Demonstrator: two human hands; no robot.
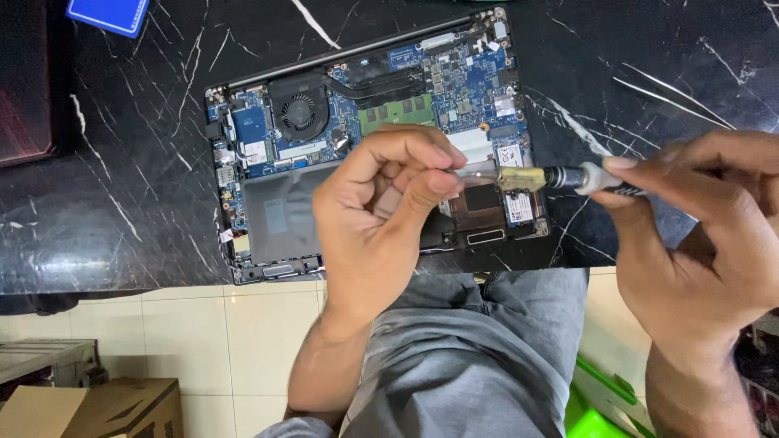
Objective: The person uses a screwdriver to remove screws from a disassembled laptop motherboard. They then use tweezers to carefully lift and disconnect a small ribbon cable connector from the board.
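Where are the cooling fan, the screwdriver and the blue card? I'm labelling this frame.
cooling fan (300, 111): head view, on its hub.
screwdriver (568, 177): head view, on its black collar.
blue card (109, 14): head view, on its face.

Under my work lies a black marble counter (122, 162) run through with white veins, and its front edge meets a wall of cream tiles (235, 332) below. A flat blue object (109, 14) sits at the counter's far left corner, cut off by the top of the view. At the left edge I see a dark panel with a reddish sheen (24, 89). Down by the floor on my left stands a brown cardboard box (97, 410), with a grey slatted thing (45, 357) just behind it. My grey trousers (479, 357) fill the lower middle, and something bright green (596, 401) shows beside my right leg.
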